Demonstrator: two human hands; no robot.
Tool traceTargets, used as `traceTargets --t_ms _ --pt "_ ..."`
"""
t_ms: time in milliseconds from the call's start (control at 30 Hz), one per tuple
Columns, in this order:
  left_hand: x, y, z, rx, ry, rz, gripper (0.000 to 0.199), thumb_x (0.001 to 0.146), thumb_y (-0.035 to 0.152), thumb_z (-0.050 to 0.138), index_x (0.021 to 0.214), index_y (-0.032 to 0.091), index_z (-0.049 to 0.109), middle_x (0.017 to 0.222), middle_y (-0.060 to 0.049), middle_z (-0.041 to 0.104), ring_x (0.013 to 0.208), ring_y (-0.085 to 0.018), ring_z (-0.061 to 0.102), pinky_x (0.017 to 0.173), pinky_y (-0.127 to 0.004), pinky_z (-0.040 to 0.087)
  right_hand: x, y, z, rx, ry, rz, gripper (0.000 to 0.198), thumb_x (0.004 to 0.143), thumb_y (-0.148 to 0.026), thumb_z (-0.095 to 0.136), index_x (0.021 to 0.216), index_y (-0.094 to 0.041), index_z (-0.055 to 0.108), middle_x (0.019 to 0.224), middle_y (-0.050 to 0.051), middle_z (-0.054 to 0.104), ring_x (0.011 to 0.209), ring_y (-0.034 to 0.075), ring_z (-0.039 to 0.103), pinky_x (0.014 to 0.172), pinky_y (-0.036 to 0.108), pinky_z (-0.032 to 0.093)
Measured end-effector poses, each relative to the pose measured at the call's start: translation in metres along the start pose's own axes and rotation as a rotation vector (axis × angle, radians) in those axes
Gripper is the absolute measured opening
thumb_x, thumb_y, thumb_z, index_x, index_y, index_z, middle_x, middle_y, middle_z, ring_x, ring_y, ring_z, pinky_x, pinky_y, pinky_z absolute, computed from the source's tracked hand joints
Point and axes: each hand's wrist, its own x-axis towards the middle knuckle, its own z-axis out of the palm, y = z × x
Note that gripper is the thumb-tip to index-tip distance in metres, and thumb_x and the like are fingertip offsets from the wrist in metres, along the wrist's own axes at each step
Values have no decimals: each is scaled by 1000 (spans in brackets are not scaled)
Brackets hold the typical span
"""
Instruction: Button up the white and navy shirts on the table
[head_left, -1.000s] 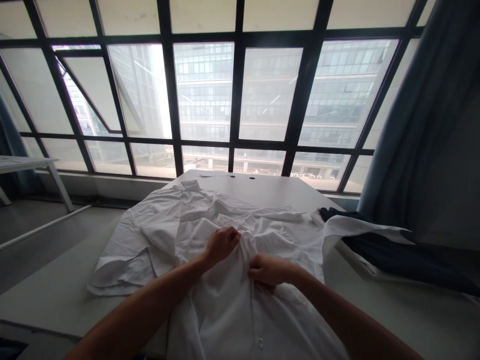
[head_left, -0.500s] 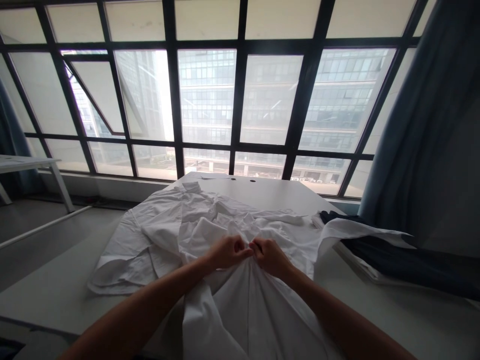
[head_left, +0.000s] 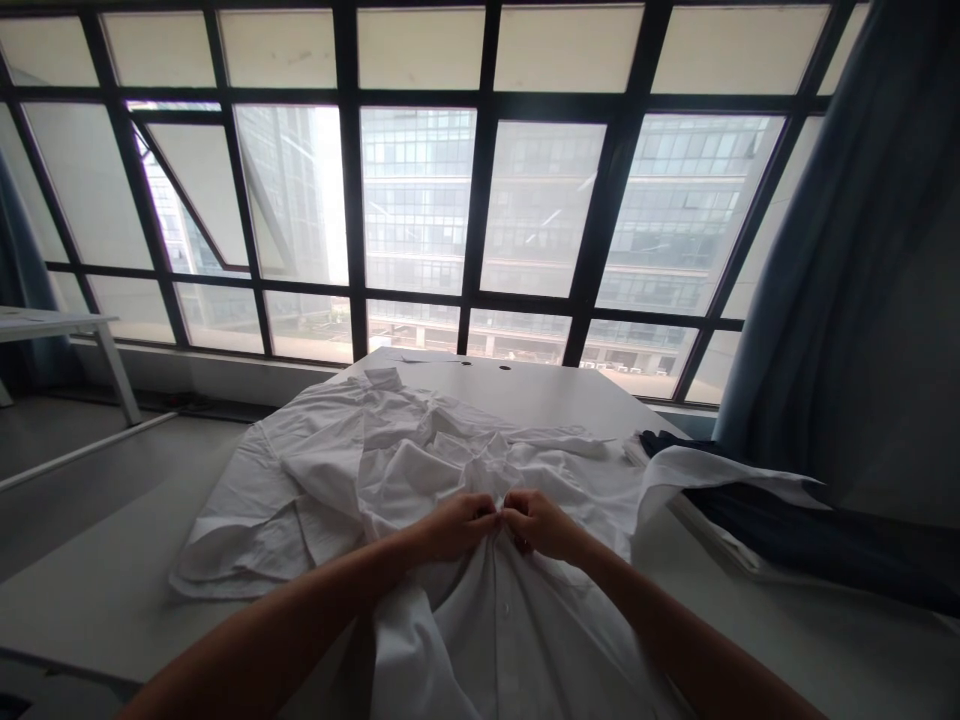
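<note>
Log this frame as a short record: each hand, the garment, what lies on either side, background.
Left hand: left hand pinches the white shirt
Right hand: right hand pinches it too, fingertips close to the left's
Shirt: front gathered at the hands, a button showing below
Left side: rumpled white fabric
Right side: dark fabric
Background: windows, blue curtain

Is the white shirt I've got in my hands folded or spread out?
Spread, though wrinkled: the white shirt fans out below the left hand and right hand pinching its front, with a button visible beneath.
</note>
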Motion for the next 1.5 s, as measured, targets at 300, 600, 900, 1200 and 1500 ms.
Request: traceTargets --t_ms 300,600,900,1200,1500 --pt "-4 10 2 -184 68 48 13 81 24 46 71 17 51 70 3 52 73 -13 47 71 -24 41 7 7 -3 221 -65 92 13 72 -28 52 63 -19 47 49 -6 48 39 8 48 37 17 35" --pt "-4 10 -45 -311 -194 -24 27 74 42 58 66 17 51 55 3 47 54 -11 45 55 -24 38 4 15 -35 -223 -183 124 15 74 -23 55 61 -16 57 48 -3 54 42 11 53 41 18 37" --pt "-13 -57 -111 679 268 -333 47 68 46 76 104 17 67 104 -12 70 104 -30 62 88 -34 47 8 99 -147 -842 438 378 40 78 -30 66 112 -10 68 124 22 63 111 33 62 88 38 47" --pt "-7 -45 -108 780 195 -409 11 84 27 61 83 20 69 93 -9 73 90 -27 67 75 -32 44 7 127 -173 -692 352 417 19 80 -31 67 84 -13 70 90 17 73 85 28 68 73 33 47" --pt "-46 51 -160 820 965 140 24 92 34 47 79 20 60 80 -4 66 75 -18 61 70 -27 45 -18 73 -199 -591 903 135 16 73 -33 65 76 -19 60 69 7 66 66 23 61 61 30 43"
